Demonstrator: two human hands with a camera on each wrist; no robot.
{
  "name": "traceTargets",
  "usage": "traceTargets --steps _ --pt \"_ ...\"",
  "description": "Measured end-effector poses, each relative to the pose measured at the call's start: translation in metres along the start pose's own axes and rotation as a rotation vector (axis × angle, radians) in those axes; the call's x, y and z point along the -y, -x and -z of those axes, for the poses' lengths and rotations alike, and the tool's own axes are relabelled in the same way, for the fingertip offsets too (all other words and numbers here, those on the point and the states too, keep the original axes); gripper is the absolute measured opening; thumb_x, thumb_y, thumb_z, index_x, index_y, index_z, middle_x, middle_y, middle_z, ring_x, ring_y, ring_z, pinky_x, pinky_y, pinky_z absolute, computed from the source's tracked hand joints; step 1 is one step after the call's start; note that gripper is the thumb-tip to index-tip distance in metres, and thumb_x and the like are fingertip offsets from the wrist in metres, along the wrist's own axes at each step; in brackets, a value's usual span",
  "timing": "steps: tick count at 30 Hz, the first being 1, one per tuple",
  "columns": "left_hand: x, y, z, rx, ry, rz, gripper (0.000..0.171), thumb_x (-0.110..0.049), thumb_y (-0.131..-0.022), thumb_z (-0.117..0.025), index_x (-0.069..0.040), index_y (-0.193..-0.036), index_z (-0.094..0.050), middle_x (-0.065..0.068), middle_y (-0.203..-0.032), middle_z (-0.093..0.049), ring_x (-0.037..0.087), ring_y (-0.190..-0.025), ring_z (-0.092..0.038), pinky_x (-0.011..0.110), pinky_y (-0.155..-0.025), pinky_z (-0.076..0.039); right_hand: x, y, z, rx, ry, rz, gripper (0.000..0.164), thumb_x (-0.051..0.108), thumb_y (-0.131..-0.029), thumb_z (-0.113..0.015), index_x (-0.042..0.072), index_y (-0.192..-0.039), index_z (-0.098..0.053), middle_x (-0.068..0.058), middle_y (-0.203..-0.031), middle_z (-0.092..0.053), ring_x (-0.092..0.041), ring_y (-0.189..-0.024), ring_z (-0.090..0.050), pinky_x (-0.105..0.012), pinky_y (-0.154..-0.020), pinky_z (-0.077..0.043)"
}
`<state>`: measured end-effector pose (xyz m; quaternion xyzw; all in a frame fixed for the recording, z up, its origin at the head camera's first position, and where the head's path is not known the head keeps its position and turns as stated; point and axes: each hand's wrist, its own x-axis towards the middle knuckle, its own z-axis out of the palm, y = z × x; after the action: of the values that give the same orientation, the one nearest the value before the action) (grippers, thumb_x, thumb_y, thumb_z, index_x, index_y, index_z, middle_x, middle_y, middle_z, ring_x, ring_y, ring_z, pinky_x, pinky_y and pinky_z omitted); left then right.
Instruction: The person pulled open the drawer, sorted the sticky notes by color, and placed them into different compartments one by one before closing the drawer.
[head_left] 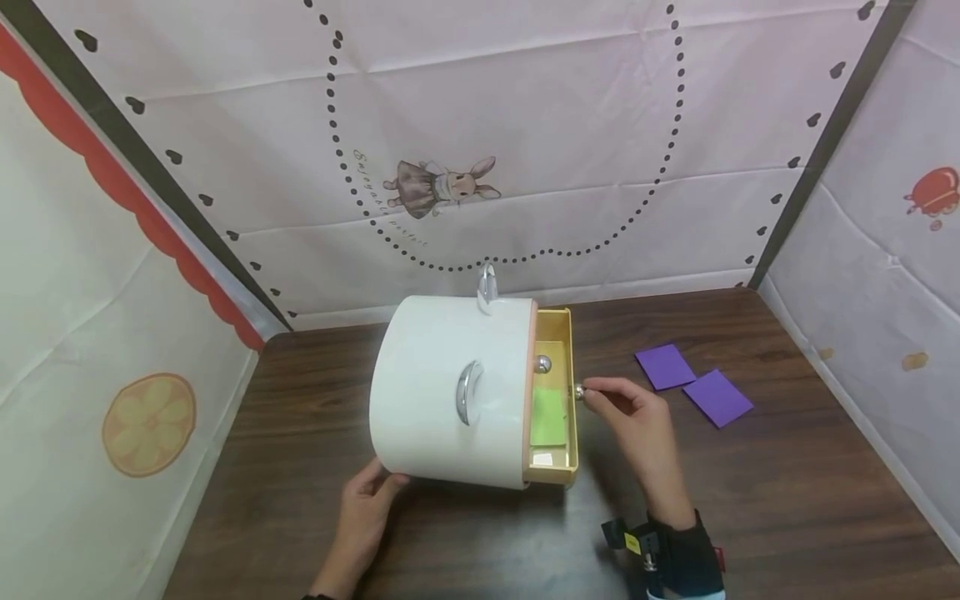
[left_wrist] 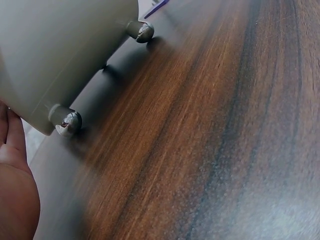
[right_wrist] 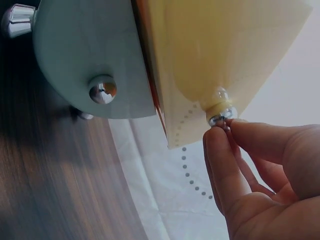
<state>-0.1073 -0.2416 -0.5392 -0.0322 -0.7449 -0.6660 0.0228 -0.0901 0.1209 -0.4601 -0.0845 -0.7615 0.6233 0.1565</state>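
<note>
A white, round-backed box lies on the dark wood table with its gold drawer partly pulled out to the right. Inside the drawer lies a green square sheet; another silver knob shows within its outline. My right hand pinches the small silver knob on the drawer front between thumb and fingertips. At the box's near left corner, my left hand touches the wall with extended fingers. Silver ball feet stick out from the box near that hand.
Two purple square sheets lie right of the drawer, edges close together. Curved silver handles stand out from the box's top and far side. A printed cloth walls off the table's back and sides.
</note>
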Motion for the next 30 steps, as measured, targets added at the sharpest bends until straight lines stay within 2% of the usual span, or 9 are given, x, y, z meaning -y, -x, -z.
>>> traceTargets --steps 9,30 --pt "0.001 0.0 0.001 -0.002 -0.004 -0.001 0.04 -0.017 -0.088 -0.07 -0.014 -0.127 -0.062 0.001 -0.126 -0.062 0.017 -0.118 -0.055 0.025 -0.091 -0.048 0.0 0.0 -0.005 -0.008 -0.013 0.012 0.021 0.029 -0.085 -0.074 0.017 -0.102 -0.073 0.002 -0.1 -0.07 -0.015 -0.091 -0.065 -0.029 -0.078 -0.055" --pt "0.001 0.002 0.001 0.006 0.027 -0.025 0.042 -0.009 -0.087 -0.069 -0.011 -0.129 -0.061 0.003 -0.13 -0.06 0.017 -0.122 -0.052 0.025 -0.094 -0.046 0.001 0.0 -0.013 -0.005 -0.023 0.022 0.018 0.026 -0.084 -0.075 0.017 -0.1 -0.073 0.002 -0.099 -0.07 -0.014 -0.09 -0.066 -0.029 -0.078 -0.055"
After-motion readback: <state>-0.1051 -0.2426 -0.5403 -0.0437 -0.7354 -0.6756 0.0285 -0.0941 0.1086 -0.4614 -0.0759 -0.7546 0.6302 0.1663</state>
